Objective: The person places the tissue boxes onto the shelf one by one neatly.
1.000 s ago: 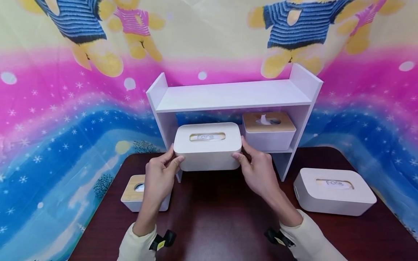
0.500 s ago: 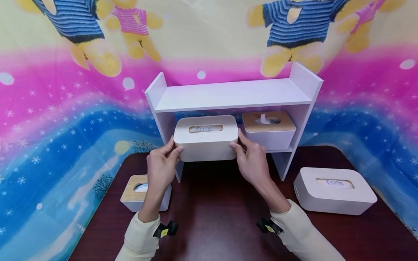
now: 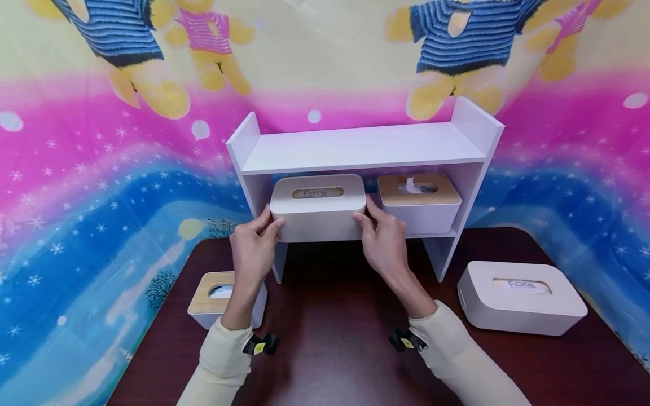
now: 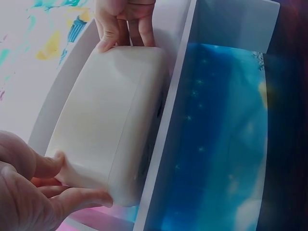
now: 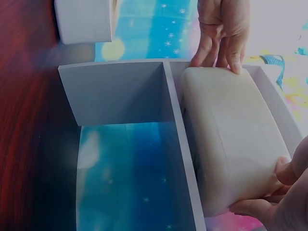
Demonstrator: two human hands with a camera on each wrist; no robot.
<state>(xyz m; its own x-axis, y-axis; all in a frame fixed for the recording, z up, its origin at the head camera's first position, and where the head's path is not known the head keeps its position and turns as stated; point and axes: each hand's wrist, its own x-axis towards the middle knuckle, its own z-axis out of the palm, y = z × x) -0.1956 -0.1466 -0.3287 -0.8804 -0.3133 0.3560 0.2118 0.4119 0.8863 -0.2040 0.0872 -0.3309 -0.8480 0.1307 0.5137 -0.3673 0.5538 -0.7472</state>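
- Sitting on the dark table (image 3: 335, 338), left of the white shelf unit (image 3: 363, 148), a small wood-topped box (image 3: 209, 301) is partly hidden behind a forearm.
- At the shelf unit's left upright, a person's left hand (image 3: 252, 248) grips one end of a cream tissue box, thumb on the front, fingers bent around the side.
- Held level between both hands, the cream tissue box (image 3: 319, 217) fills the left part of the shelf unit's middle opening, "Face" legible in its slot; whether it touches the lower board cannot be told.
- Before the shelf unit's centre, the right hand (image 3: 384, 237) pinches the opposite end, thumb and fingers parted only by the box's corner.
- Inside the shelf unit's right side, a wood-lidded tissue box (image 3: 418, 211) shows a white tissue tuft.
- Right of the shelf unit, a second cream box (image 3: 522, 299) stands on the table.
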